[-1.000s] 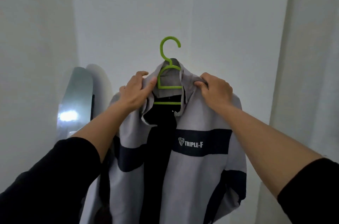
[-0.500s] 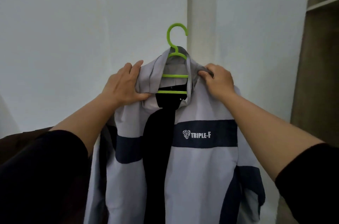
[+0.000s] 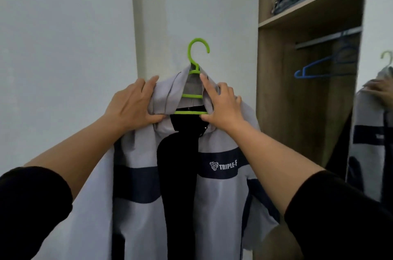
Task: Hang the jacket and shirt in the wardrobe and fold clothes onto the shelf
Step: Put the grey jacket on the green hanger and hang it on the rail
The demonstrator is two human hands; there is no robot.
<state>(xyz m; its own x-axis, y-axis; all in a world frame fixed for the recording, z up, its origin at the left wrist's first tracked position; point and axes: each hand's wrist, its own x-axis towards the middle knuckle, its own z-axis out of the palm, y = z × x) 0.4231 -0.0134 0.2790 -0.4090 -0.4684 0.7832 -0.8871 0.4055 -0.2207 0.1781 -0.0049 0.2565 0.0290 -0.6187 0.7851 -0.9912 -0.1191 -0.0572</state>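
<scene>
Head view: the grey jacket hangs on a green hanger, held up left of the open wardrobe. The left hand and right hand each have fingers clamped on its collar.

Left hand and right hand were bare, forearms uncovered; loose black fabric sleeves pushed up near elbows.

The light was soft, even and rather dim, leaving the white wall grey-blue with hardly any shadow. The wide lens bent my view's edges, and the wardrobe looked smeared and unfocused.
</scene>
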